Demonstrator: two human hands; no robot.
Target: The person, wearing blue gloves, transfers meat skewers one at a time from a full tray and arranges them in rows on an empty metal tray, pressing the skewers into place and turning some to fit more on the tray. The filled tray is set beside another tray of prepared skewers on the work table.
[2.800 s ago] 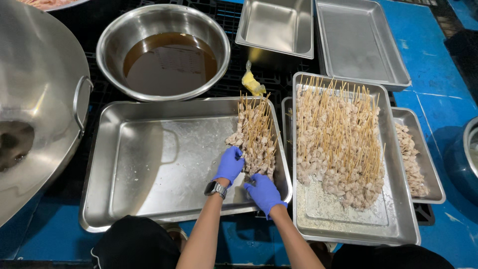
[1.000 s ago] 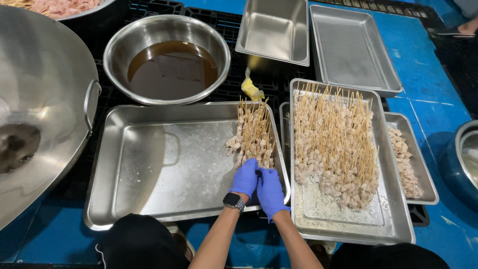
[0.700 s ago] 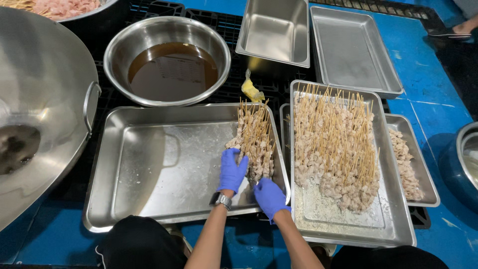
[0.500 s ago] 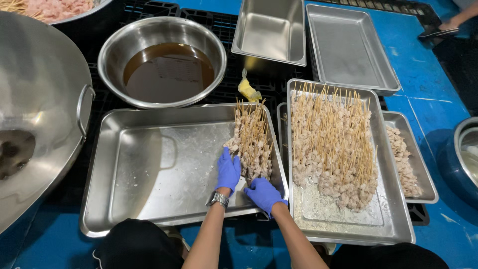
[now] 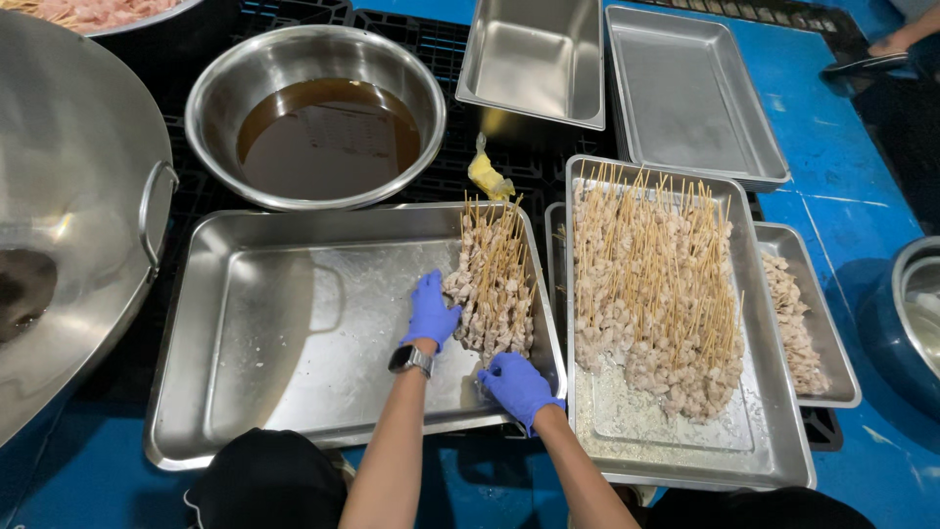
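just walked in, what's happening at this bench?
A person in blue gloves is working a small batch of meat skewers lying at the right end of a large steel tray. The left hand rests against the batch's left side; the right hand is at its near end. A fuller tray of skewers sits to the right, and a bowl of brown liquid behind.

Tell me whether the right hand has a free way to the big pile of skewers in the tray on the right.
Probably yes. The right hand rests at the near end of the small skewer bundle, and the big pile of skewers lies uncovered in the adjoining tray, with only the low tray rims between.
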